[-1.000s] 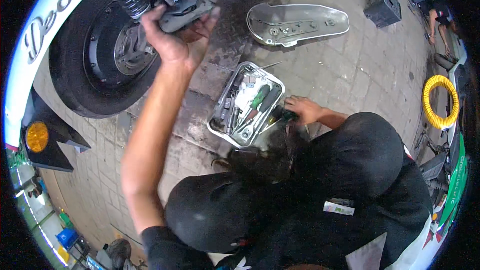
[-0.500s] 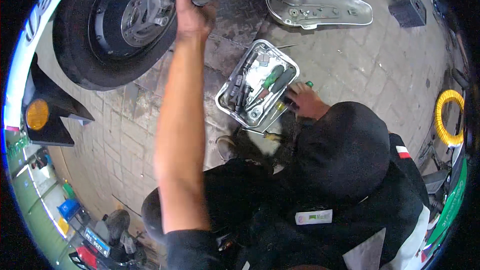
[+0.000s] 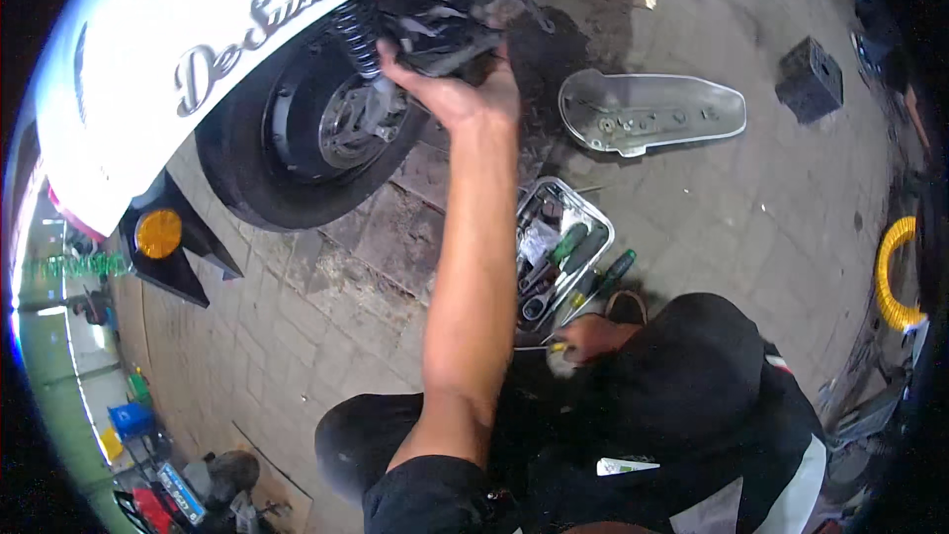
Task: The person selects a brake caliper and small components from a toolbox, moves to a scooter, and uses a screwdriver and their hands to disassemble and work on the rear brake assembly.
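Note:
My left hand (image 3: pixel 470 94) reaches up under the scooter, thumb on one side and fingers on the other of a dark engine part (image 3: pixel 450 54). Much of those fingers is hidden behind it. Low at the tray's near side, my right hand (image 3: pixel 598 336) is closed on a small yellow and pale thing (image 3: pixel 561 358), too blurred to name. Beside it, the metal tray (image 3: pixel 611 227) holds a ratchet (image 3: pixel 535 308), a green-handled screwdriver (image 3: pixel 568 242) and other tools. Another screwdriver (image 3: pixel 621 263) with a green and black handle lies at its right edge.
The scooter's rear wheel (image 3: pixel 267 183) and white body panel (image 3: pixel 129 69) fill the upper left. A pale elongated cover (image 3: pixel 682 129) lies open side up on the paving. Farther right are a dark block (image 3: pixel 811 79) and a coiled yellow hose (image 3: pixel 895 277).
The view has shifted, so the scooter and tray appear farther right and lower. My right hand has moved from the tray's right side to its near corner and closed on the small yellow and pale thing.

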A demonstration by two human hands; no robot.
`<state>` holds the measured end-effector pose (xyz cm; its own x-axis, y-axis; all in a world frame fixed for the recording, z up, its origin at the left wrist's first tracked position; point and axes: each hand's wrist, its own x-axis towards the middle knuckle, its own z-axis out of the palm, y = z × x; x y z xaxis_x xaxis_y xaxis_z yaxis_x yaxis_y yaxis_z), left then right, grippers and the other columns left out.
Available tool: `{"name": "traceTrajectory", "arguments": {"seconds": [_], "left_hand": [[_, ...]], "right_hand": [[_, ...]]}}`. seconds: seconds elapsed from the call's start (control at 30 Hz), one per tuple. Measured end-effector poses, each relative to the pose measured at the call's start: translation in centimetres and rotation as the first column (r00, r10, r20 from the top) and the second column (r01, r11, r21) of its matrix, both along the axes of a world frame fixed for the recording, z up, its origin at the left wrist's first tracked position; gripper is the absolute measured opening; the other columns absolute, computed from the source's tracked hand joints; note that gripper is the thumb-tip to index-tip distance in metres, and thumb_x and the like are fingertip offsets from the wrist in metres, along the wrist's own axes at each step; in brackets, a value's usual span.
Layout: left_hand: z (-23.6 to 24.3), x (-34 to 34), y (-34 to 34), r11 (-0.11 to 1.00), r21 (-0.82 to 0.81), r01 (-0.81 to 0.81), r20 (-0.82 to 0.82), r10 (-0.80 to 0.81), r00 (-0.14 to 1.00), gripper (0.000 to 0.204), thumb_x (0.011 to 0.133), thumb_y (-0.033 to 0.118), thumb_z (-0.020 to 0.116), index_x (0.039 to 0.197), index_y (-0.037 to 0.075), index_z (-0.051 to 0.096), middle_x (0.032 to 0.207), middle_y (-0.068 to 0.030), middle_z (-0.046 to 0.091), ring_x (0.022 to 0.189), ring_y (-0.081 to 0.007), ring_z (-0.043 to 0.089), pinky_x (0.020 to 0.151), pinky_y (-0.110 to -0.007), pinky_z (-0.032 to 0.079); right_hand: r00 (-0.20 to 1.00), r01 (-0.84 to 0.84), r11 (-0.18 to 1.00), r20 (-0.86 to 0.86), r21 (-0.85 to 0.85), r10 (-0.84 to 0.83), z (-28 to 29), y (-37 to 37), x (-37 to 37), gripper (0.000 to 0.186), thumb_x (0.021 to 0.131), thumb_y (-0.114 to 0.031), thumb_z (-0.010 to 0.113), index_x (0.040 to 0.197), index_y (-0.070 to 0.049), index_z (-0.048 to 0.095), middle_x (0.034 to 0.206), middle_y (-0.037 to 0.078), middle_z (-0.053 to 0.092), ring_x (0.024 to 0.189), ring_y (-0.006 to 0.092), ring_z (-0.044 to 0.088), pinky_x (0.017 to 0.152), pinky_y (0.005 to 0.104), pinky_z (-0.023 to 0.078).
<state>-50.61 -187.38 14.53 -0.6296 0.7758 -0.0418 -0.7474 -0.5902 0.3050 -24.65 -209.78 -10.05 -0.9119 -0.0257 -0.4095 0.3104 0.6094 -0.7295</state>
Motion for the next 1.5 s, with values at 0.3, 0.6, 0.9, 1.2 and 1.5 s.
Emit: {"name": "traceTrajectory", "arguments": {"seconds": [0.3,0.6,0.9,1.2,1.5], "left_hand": [[-0.5,0.4,-0.8,0.992,-0.113,0.048,0.021,-0.046,0.999,0.051,0.084,0.065,0.056,0.106,0.019,0.058,0.098,0.0001,0.062,0.088,-0.0187,0.058,0.072,-0.039,0.048],[0.3,0.6,-1.0,0.967,-0.246,0.070,0.058,-0.057,0.997,0.053,0.078,0.065,0.063,0.104,0.018,0.060,0.091,-0.0006,0.062,0.084,-0.0183,0.058,0.074,-0.036,0.047],[0.2,0.7,-1.6,0.953,-0.286,0.097,0.062,-0.083,0.995,0.048,0.081,0.061,0.062,0.102,0.018,0.061,0.092,-0.0008,0.063,0.083,-0.0193,0.059,0.075,-0.039,0.048],[0.6,0.4,-1.4,0.979,-0.183,0.090,0.079,-0.076,0.994,0.038,0.085,0.054,0.057,0.100,0.019,0.061,0.086,-0.0004,0.064,0.076,-0.0203,0.060,0.072,-0.038,0.048],[1.7,0.6,-2.2,0.966,-0.238,0.103,0.097,-0.082,0.992,0.037,0.085,0.054,0.056,0.100,0.020,0.061,0.087,0.0000,0.065,0.077,-0.0194,0.062,0.070,-0.039,0.049]], "right_hand": [[0.618,0.741,0.670,-0.435,0.045,-0.655,19.3,17.9,5.4,0.041,0.080,-0.008,0.062,0.119,0.002,0.061,0.106,0.019,0.065,0.096,0.0311,0.063,0.086,0.0397,0.048],[0.669,0.692,0.609,-0.662,0.388,-0.338,32.0,22.1,-3.9,0.047,0.077,-0.015,0.067,0.124,-0.011,0.064,0.095,0.018,0.063,0.083,0.0353,0.064,0.074,0.0428,0.050],[0.750,0.602,0.576,-0.638,0.552,-0.173,33.0,21.0,-4.8,0.055,0.073,-0.013,0.069,0.127,-0.017,0.063,0.101,0.015,0.060,0.079,0.0349,0.063,0.070,0.0423,0.052],[0.588,0.729,0.609,-0.743,0.314,-0.320,28.1,20.1,-7.2,0.057,0.079,-0.010,0.068,0.134,-0.017,0.056,0.109,0.016,0.057,0.084,0.0368,0.063,0.074,0.0431,0.052],[0.598,0.694,0.666,-0.733,0.273,-0.324,29.8,20.4,-7.6,0.052,0.079,-0.007,0.068,0.130,-0.011,0.058,0.108,0.016,0.058,0.082,0.0361,0.063,0.071,0.0419,0.051]]}}
